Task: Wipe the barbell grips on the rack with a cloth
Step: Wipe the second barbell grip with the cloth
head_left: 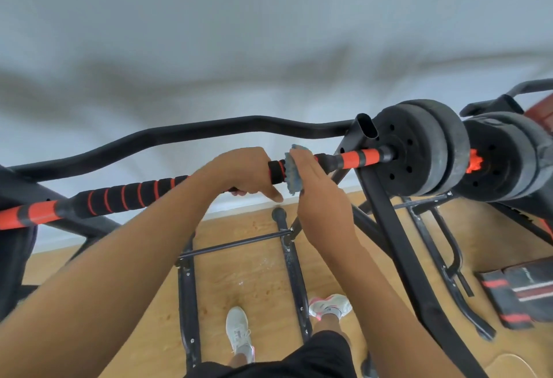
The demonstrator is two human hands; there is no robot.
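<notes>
My left hand [239, 172] is clenched over the barbell [125, 196], steadying it on the rack [389, 222]. My right hand [317, 195] presses the blue cloth [291, 172] against the bar with fingers straight (thumb hidden, so how it wraps I cannot tell). The bar's long axis runs left to right; the unwiped orange grip [348, 160] lies just right of the cloth, toward the weight plates [419, 150]. Wooden floor [248, 273] below, pale wall [269, 33] behind

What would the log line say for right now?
left hand: grips barbell | right hand: presses cloth on grip | step: wiping
</notes>
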